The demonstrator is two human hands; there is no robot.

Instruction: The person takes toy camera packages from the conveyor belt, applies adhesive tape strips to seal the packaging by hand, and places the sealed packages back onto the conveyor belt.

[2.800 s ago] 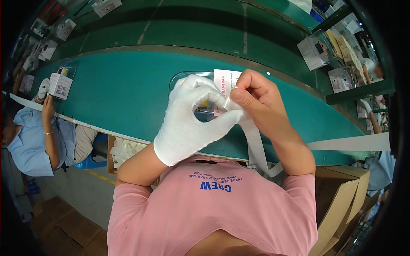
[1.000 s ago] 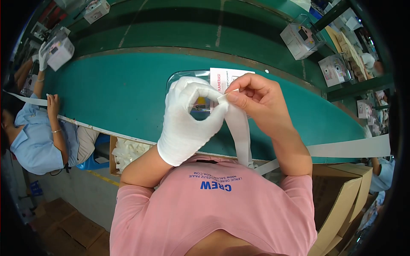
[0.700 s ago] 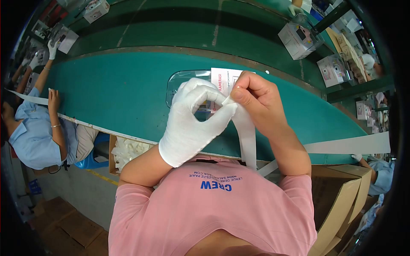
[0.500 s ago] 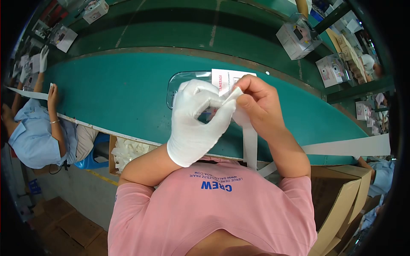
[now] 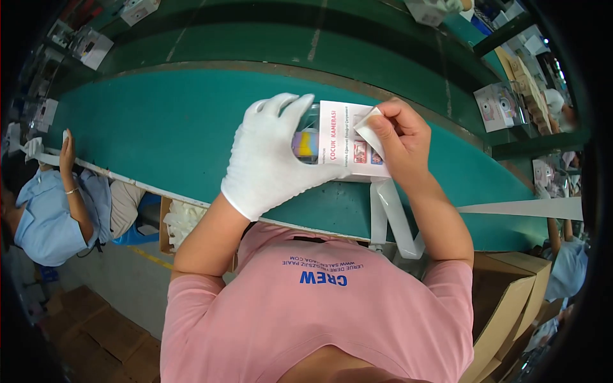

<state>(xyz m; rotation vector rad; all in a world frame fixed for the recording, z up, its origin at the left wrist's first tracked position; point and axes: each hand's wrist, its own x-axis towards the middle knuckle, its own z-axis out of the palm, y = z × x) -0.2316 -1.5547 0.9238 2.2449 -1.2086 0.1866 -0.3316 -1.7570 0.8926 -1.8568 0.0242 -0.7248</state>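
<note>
A white printed box (image 5: pixel 338 137) with a clear plastic part rests on the green bench before me. My left hand (image 5: pixel 274 156), in a white glove, spans the clear part, thumb along the box's near edge and fingers at its far side. Bare and pinched, my right hand (image 5: pixel 402 137) holds a small white sticker (image 5: pixel 370 127) by its edge over the right of the box. From near that hand a white strip (image 5: pixel 394 217) hangs over the bench's front edge.
At the left sits a co-worker in blue (image 5: pixel 54 210). More packaged boxes (image 5: pixel 501 105) stand beyond the bench at the right and far left. An open cardboard box (image 5: pixel 507 300) is at the lower right, and a carton with white scraps (image 5: pixel 182 223) lies at the lower left.
My left hand has left the strip, opened wide and moved onto the box, uncovering its print. My right hand has moved slightly right with the sticker. The strip's upper end hangs lower.
</note>
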